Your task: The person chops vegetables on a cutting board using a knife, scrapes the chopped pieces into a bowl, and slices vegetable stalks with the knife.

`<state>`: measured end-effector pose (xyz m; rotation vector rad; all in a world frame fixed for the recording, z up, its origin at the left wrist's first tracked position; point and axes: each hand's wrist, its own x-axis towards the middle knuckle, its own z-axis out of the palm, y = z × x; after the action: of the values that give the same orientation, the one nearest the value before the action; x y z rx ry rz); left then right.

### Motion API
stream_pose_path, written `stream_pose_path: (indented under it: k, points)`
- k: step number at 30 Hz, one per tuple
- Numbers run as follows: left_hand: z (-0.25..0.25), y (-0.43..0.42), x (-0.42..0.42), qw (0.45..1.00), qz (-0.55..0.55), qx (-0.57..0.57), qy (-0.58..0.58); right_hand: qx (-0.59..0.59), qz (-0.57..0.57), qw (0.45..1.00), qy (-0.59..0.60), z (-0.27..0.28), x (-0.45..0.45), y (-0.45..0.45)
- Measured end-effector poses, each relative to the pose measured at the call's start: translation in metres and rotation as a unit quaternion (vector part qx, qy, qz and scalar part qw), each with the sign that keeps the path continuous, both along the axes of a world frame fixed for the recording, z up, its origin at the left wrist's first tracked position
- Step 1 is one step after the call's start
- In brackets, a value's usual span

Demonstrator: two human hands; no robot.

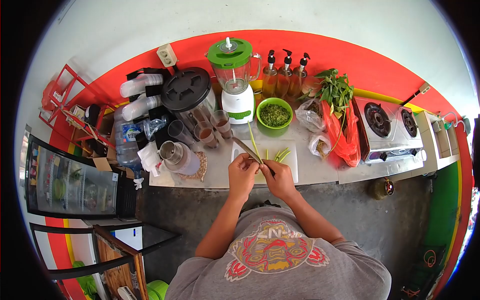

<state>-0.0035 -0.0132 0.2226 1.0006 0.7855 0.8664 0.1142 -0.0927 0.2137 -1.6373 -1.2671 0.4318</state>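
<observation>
Over the front of the white cutting board [291,171], my two hands are close together. My right hand [279,177] is closed around the handle end of a knife [246,149], its blade slanting up and to the left. My left hand [241,174] is pinched at the lower end of a long thin green stalk [253,136], which crosses the blade; the fingertips partly hide this end. Several short cut green stalk pieces [283,154] lie on the board. Behind it stands a green bowl [274,131] full of chopped greens [274,115].
A blender [238,102], pump bottles [287,77] and a black-lidded container [186,90] line the back. Brown-stained cups [206,134] and a steel-topped jar [172,155] stand left. To the right are a red bag [345,137] with leafy greens and a gas stove [387,127].
</observation>
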Motion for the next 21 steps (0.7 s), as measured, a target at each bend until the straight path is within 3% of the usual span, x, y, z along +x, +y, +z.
stream_pose_path:
  k: [6, 8, 14, 17, 21]
  points:
    - [0.000, 0.000, -0.005, 1.000, -0.003, 0.004, 0.002, 0.022, 0.024, 0.999, 0.002, 0.002, 0.000, 0.002]
    - [0.002, -0.001, -0.006, 1.000, -0.005, -0.003, 0.002, -0.039, 0.033, 0.997, 0.063, 0.012, -0.003, 0.000]
    - [-0.001, -0.010, -0.009, 1.000, -0.011, -0.021, 0.009, 0.010, 0.065, 0.995, 0.073, -0.003, -0.002, 0.000]
    - [-0.001, -0.012, -0.011, 0.999, -0.020, -0.011, 0.024, -0.054, 0.072, 0.988, 0.129, 0.014, -0.001, -0.002]
    - [-0.003, -0.016, -0.014, 0.999, -0.051, 0.005, 0.017, -0.042, 0.070, 0.985, 0.151, 0.003, -0.001, -0.003]
